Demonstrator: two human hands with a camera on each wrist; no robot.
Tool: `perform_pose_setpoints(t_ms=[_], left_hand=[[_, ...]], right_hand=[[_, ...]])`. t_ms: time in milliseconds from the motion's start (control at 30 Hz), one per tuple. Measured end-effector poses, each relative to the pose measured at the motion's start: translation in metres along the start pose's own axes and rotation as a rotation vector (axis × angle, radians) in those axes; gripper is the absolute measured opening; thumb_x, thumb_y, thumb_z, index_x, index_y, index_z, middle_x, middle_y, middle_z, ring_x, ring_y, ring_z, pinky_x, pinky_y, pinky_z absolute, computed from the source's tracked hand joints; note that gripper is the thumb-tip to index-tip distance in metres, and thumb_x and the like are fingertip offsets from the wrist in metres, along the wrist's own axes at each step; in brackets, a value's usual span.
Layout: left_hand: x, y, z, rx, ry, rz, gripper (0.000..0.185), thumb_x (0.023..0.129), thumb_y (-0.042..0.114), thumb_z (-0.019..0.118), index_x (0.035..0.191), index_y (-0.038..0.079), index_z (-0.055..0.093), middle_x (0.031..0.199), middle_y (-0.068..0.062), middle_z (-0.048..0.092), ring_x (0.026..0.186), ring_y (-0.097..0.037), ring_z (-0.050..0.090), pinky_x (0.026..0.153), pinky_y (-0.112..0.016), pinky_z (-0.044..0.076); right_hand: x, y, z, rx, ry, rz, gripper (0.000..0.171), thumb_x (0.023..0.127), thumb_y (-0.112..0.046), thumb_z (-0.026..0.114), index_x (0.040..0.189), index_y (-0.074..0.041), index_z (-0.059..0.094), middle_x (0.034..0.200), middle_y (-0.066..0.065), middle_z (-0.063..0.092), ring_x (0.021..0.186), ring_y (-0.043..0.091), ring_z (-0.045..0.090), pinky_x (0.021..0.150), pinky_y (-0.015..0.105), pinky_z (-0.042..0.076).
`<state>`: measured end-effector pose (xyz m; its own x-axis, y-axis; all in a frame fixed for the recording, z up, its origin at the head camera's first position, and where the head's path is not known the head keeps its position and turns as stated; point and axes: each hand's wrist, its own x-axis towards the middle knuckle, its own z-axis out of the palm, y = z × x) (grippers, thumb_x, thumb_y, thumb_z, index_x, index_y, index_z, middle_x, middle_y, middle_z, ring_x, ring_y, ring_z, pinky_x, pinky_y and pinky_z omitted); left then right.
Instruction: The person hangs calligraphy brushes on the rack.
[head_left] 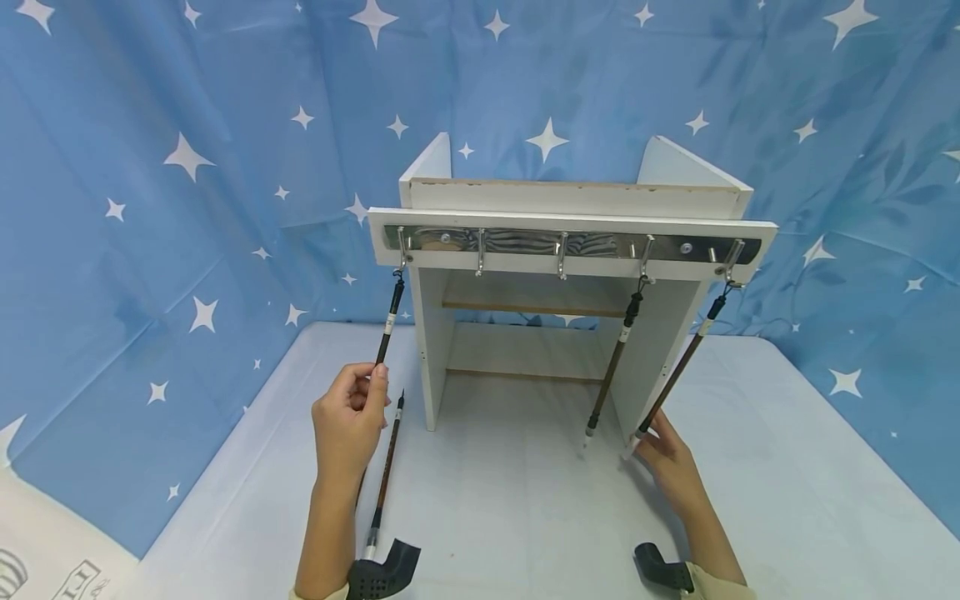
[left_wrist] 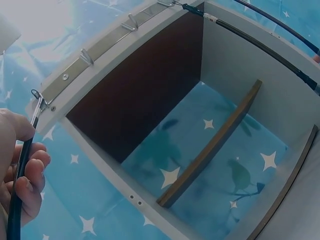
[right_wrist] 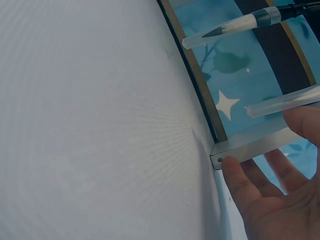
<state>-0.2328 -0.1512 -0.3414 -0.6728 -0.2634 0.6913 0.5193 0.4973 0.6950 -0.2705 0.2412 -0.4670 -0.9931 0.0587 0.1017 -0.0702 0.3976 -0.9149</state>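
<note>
My left hand (head_left: 348, 417) pinches the dark shaft of a writing brush (head_left: 387, 329) between thumb and fingers. That brush's top loop is at the leftmost hook (head_left: 401, 242); whether it is round the hook I cannot tell. My right hand (head_left: 670, 467) grips the lower side edge of the white shelf (right_wrist: 270, 145), thumb on one face and fingers on the other. Close by its thumb hangs a brush (head_left: 682, 362) with a clear cap, from the rightmost hook. A second capped brush (head_left: 617, 367) hangs from the neighbouring hook.
The metal hook rail (head_left: 525, 242) runs across the shelf's front, with bare hooks in its middle. Another brush (head_left: 387, 467) lies on the white tabletop (head_left: 517, 517) beside my left forearm. A starry blue cloth (head_left: 225, 100) hangs behind. Printed paper (head_left: 52, 550) shows at lower left.
</note>
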Motion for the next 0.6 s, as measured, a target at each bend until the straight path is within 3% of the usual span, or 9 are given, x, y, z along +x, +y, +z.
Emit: perform_pose_setpoints(t_ms=[400, 600], left_hand=[[-0.0007, 0.0036, -0.0041, -0.005, -0.016, -0.052, 0.016, 0.091, 0.013, 0.054, 0.088, 0.001, 0.065, 0.056, -0.007, 0.058, 0.038, -0.001, 0.042, 0.034, -0.018, 0.036], [-0.0004, 0.0045, -0.0042, -0.008, -0.018, -0.044, 0.017, 0.092, 0.013, 0.054, 0.088, 0.002, 0.066, 0.055, -0.006, 0.057, 0.037, -0.001, 0.041, 0.034, -0.017, 0.036]], right_hand=[[0.0009, 0.0006, -0.0007, 0.026, -0.009, -0.015, 0.070, 0.093, -0.019, 0.051, 0.148, -0.025, 0.007, 0.150, 0.019, 0.016, 0.131, 0.044, 0.029, 0.102, 0.059, 0.028], [-0.0003, -0.0007, -0.0003, 0.020, -0.003, -0.029, 0.070, 0.093, -0.017, 0.051, 0.148, -0.023, 0.007, 0.150, 0.020, 0.018, 0.129, 0.044, 0.031, 0.101, 0.057, 0.030]])
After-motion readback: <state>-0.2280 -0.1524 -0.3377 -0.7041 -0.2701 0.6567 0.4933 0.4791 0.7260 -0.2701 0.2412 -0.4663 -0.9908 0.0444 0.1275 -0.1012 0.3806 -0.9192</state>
